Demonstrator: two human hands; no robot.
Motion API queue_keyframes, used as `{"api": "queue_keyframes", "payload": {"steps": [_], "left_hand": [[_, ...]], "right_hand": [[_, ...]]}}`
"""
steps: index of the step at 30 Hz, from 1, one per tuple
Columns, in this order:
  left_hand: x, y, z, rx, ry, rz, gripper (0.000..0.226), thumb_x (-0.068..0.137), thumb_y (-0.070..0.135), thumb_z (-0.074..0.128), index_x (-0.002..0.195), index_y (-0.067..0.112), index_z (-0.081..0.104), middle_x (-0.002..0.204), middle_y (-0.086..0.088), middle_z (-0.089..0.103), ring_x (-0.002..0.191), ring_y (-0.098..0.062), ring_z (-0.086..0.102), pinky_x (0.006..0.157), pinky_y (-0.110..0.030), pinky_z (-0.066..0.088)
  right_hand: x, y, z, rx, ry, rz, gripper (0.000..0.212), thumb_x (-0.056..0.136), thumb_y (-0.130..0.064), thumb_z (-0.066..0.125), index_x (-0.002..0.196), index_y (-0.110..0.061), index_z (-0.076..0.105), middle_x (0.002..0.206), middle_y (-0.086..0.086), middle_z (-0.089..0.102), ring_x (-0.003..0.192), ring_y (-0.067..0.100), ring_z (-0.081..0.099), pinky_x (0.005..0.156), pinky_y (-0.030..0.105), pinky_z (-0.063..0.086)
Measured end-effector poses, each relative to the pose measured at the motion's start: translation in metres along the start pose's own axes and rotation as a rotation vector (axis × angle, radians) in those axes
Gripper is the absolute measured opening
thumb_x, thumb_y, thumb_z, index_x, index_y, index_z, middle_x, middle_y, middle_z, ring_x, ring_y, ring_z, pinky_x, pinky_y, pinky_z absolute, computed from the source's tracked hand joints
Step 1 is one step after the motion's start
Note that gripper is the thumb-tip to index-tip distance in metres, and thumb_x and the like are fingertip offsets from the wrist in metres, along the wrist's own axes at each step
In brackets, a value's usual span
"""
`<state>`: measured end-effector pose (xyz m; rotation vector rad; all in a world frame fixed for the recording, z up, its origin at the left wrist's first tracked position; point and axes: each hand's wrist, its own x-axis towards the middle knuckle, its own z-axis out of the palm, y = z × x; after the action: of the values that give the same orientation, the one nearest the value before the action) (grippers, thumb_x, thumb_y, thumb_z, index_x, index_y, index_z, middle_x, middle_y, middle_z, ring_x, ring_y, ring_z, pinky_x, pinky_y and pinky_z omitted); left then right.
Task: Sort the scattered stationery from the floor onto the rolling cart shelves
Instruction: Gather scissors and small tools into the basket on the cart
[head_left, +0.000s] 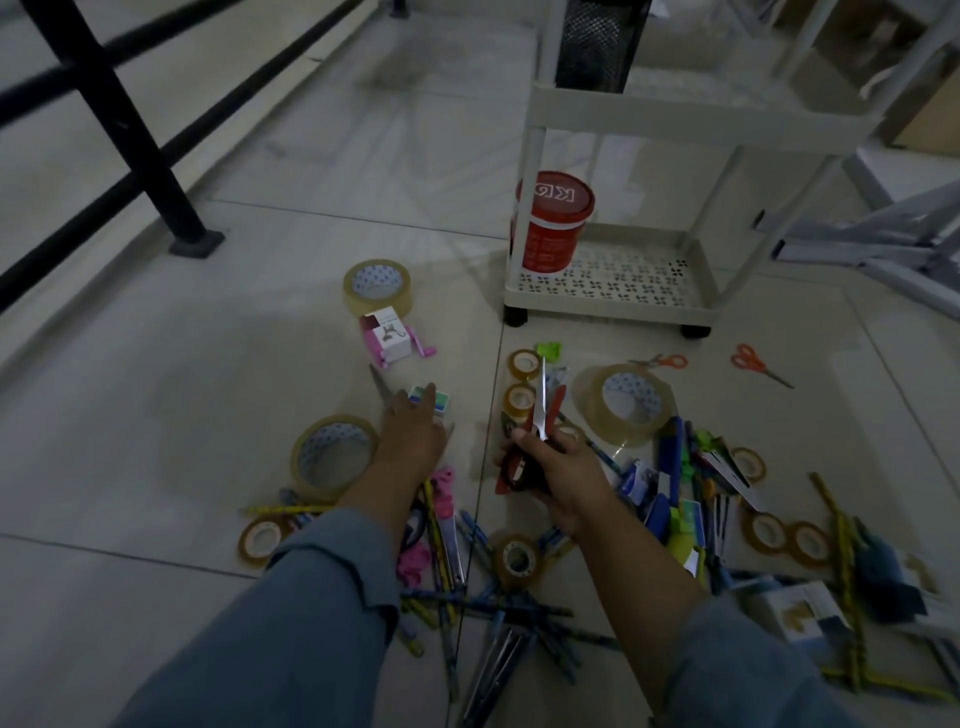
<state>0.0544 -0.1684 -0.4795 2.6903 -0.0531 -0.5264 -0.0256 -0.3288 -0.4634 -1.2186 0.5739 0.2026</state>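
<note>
Barely begun: cart (613, 296) holds only red tub (553, 223). Right hand (558, 475) grips scissors (540, 405); left hand (413, 431) open, reaching. Most stationery on floor (208, 364).

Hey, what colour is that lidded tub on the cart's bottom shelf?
Red, with white lettering on the lid; the tub shows clearly in the head view.

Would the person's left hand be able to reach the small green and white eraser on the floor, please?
Probably yes: the left hand is stretched out flat with its fingertips already at the small green and white eraser, and nothing lies between them. The scissors blade beside it does not block the way.
</note>
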Motion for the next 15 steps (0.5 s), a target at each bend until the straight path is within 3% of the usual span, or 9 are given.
{"api": "queue_keyframes", "payload": {"steps": [4,6,8,10,13,15], "left_hand": [[-0.002,0.000,0.019,-0.047,0.038,-0.055,0.049,0.094,0.041,0.046,0.120,0.000,0.052,0.128,-0.021,0.052,0.113,-0.036,0.050,0.098,-0.041,0.043],[-0.007,0.001,0.023,-0.079,0.069,-0.088,0.036,0.095,0.032,0.045,0.109,0.001,0.059,0.121,-0.019,0.055,0.107,-0.035,0.053,0.093,-0.041,0.045],[-0.009,0.002,0.023,-0.071,0.117,-0.096,0.028,0.095,0.018,0.047,0.116,0.001,0.056,0.128,-0.018,0.045,0.110,-0.035,0.050,0.095,-0.039,0.043],[-0.009,0.002,0.018,-0.193,0.139,-0.155,0.045,0.088,0.015,0.059,0.128,0.002,0.044,0.130,-0.020,0.038,0.112,-0.036,0.048,0.096,-0.040,0.044],[-0.005,0.001,0.011,-0.364,0.046,-0.275,0.086,0.071,0.016,0.077,0.139,0.007,0.025,0.128,-0.020,0.043,0.115,-0.037,0.049,0.095,-0.044,0.048],[-0.005,0.000,0.009,-0.442,0.029,-0.296,0.077,0.073,0.012,0.076,0.134,0.003,0.030,0.125,-0.021,0.052,0.112,-0.037,0.053,0.093,-0.044,0.049]], "right_hand": [[-0.004,0.005,-0.007,0.033,-0.010,0.003,0.006,0.089,-0.012,0.061,0.092,-0.006,0.063,0.083,0.012,0.067,0.071,0.022,0.068,0.057,0.031,0.056],[-0.006,0.007,-0.011,0.038,-0.001,0.020,0.008,0.089,-0.011,0.061,0.095,-0.006,0.062,0.084,0.012,0.068,0.068,0.019,0.068,0.055,0.029,0.056],[-0.008,0.009,-0.013,0.028,0.006,0.033,0.014,0.089,-0.011,0.061,0.102,-0.005,0.061,0.085,0.012,0.068,0.066,0.017,0.069,0.054,0.026,0.056],[-0.010,0.010,-0.015,-0.002,0.005,0.037,0.018,0.088,-0.012,0.061,0.105,-0.006,0.061,0.086,0.012,0.068,0.069,0.018,0.068,0.053,0.024,0.055],[-0.013,0.010,-0.012,-0.049,0.023,0.024,0.017,0.088,-0.012,0.062,0.104,-0.008,0.063,0.084,0.011,0.068,0.067,0.017,0.067,0.052,0.023,0.054],[-0.013,0.009,-0.010,-0.082,0.031,0.000,0.020,0.086,-0.013,0.065,0.106,-0.008,0.064,0.090,0.014,0.068,0.075,0.022,0.068,0.064,0.032,0.058]]}}
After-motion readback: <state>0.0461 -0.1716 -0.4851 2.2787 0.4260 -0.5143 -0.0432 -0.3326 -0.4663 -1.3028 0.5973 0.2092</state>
